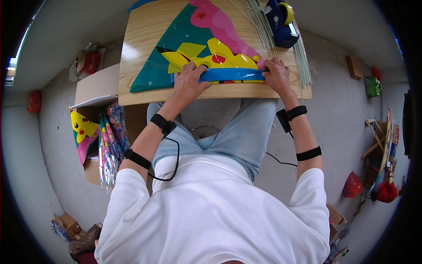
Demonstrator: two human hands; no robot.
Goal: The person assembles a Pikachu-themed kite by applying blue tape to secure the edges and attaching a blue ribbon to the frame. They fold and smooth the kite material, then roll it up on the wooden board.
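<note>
A triangular kite sheet point(187, 42), green and pink with a yellow cartoon figure, lies on the wooden table. Along its near edge runs a shiny blue strip point(233, 75), roughly level from left to right. My left hand point(188, 81) is closed at the strip's left end, fingers bent down onto it and the sheet. At the other end, my right hand point(278, 78) pinches the strip near the sheet's pink corner. My fingers partly cover both ends of the strip.
On the table's far right stands a blue tape dispenser point(281, 28) with yellow tape. Thin pale sticks point(302, 66) lie beside and under it. Left of the table, an open cardboard box point(96, 90) holds several packed kites point(107, 145). The wooden table's point(136, 53) near edge is above my lap.
</note>
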